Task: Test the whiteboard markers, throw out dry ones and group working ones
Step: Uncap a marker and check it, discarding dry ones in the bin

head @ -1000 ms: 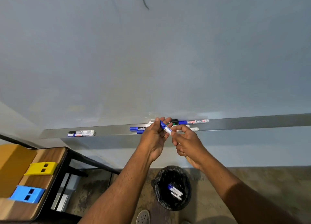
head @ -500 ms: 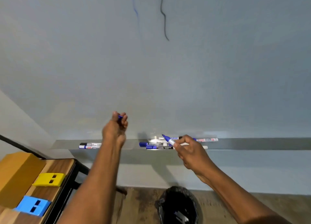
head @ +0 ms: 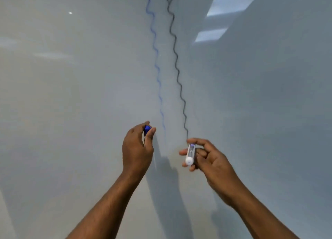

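Note:
My left hand (head: 137, 149) pinches a blue marker cap (head: 147, 129) between thumb and fingers, raised in front of the whiteboard (head: 71, 95). My right hand (head: 206, 158) grips the uncapped white-bodied marker (head: 190, 154), its butt end facing me and its tip pointing toward the board; the tip itself is hidden. A wavy blue line (head: 156, 62) and a wavy black line (head: 177, 68) run down the board, ending just above my hands.
The whiteboard fills the whole view. A bright light reflection (head: 226, 10) shows at the upper right. Shadows of my arms fall on the board below my hands.
The view has tilted up, so the tray, table and bin have left the frame. Both hands have risen in front of the board, the right one turning the marker toward it.

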Demonstrator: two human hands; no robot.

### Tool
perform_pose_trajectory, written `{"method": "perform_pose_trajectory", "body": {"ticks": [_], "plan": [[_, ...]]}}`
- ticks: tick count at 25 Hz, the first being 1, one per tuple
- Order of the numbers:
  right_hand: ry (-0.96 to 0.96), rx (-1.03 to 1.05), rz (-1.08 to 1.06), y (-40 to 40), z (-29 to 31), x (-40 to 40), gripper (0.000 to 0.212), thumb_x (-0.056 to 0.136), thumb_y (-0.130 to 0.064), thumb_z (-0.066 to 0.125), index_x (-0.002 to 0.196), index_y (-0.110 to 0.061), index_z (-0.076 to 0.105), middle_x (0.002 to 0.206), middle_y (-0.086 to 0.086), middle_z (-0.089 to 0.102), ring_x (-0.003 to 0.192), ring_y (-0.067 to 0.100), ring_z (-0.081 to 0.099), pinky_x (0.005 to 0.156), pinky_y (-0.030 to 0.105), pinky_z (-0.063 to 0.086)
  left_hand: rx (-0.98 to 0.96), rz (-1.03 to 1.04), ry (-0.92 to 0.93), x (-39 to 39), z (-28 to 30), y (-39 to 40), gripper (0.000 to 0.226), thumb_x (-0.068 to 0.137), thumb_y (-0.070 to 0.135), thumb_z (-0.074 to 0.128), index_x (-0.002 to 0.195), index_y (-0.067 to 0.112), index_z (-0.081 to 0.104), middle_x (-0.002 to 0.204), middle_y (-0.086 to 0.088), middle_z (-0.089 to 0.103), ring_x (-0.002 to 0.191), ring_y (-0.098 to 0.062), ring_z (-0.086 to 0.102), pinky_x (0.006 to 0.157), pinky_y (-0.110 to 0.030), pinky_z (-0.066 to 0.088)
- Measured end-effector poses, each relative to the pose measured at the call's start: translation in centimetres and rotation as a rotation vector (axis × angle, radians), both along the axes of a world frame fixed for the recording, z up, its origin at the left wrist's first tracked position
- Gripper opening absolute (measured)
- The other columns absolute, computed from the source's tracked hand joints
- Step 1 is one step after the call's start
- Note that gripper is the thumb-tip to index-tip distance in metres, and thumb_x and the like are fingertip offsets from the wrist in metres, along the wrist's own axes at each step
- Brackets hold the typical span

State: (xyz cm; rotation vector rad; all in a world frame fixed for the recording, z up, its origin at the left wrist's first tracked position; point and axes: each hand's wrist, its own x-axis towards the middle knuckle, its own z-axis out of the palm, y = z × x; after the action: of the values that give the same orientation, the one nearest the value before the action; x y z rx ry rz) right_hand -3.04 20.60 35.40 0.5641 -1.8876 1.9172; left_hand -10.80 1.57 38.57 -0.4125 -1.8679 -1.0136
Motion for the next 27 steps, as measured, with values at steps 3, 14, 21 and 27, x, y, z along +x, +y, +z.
{"method": "perform_pose_trajectory", "body": {"ticks": [3, 14, 21, 27], "plan": [[0.225, 0.098, -0.236, 1.0, 6.8, -1.5, 0.022, 0.084, -0.013, 0.068, 0.098, -0.029, 0.062, 0.084, 0.004, 0.072, 0.075, 0.016, 0.069, 0.07, 0.031, 0.055, -0.107, 0.001, 0.145, -1.5, 6.7, -0.4, 0.033, 0.094, 0.03, 0.056, 0.116, 0.007, 0.064, 0.122, -0.004, 0.065, 0.112, -0.017, 0.059, 0.094, -0.023, 0.042], [0.682, 0.124, -0.728, 3.3, 28.8, -5.3, 0.015, 0.087, -0.034, 0.066, 0.09, -0.019, 0.067, 0.08, -0.005, 0.073, 0.074, 0.008, 0.069, 0.07, 0.033, 0.059, -0.292, 0.173, 0.227, -3.7, 21.7, 1.0, 0.044, 0.101, 0.035, 0.041, 0.133, 0.005, 0.047, 0.128, -0.013, 0.058, 0.114, -0.032, 0.053, 0.097, -0.042, 0.043], [0.772, 0.202, -0.864, 3.6, 33.0, -7.6, 0.019, 0.088, -0.029, 0.063, 0.092, -0.012, 0.07, 0.082, 0.0, 0.073, 0.074, 0.011, 0.066, 0.067, 0.022, 0.05, -0.333, 0.224, 0.224, -3.7, 21.2, 1.3, 0.048, 0.102, 0.031, 0.04, 0.141, 0.002, 0.04, 0.14, -0.016, 0.05, 0.128, -0.031, 0.046, 0.107, -0.043, 0.036], [0.768, 0.19, -0.846, 4.4, 27.7, -8.0, 0.015, 0.088, -0.026, 0.064, 0.088, -0.012, 0.071, 0.077, -0.001, 0.073, 0.07, 0.011, 0.069, 0.061, 0.019, 0.049, -0.306, 0.235, 0.23, -4.0, 20.9, 1.6, 0.049, 0.102, 0.03, 0.041, 0.141, 0.002, 0.039, 0.15, -0.013, 0.039, 0.137, -0.028, 0.038, 0.113, -0.041, 0.03]]}}
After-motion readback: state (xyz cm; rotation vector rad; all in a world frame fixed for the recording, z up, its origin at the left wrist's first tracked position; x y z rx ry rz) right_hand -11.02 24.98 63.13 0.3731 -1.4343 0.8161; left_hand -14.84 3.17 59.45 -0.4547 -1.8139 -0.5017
